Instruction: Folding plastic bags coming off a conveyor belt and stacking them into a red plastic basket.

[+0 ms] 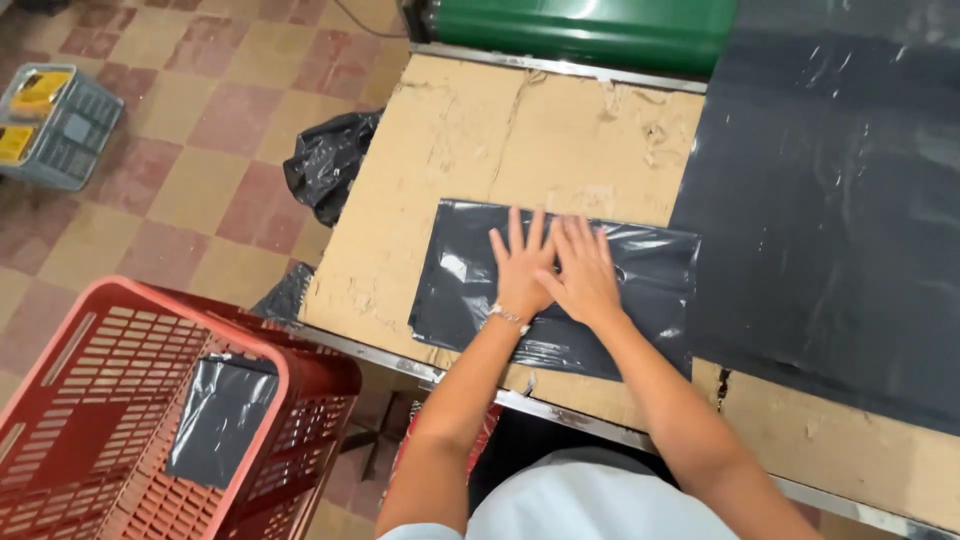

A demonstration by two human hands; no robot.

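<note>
Both hands lay flat & open, fingers spread, gripping nothing. L hand (pixel 522 262) and R hand (pixel 582 270) sat side by side, thumbs overlapping, pressed on the middle of a black plastic bag (pixel 470 290). Bag was spread on the cardboard-topped table (pixel 420 170) right under the palms. To do it well, I'd say: keep palms flat, sweep outward from centre w/ even pressure so wrinkles clear. Just right of the hands: a big dark plastic sheet (pixel 830 200). Lower left: red basket (pixel 90 400) w/ a folded black bag (pixel 220 420) hung on its rim. Further left, grey crate (pixel 70 130) on the floor.
</note>
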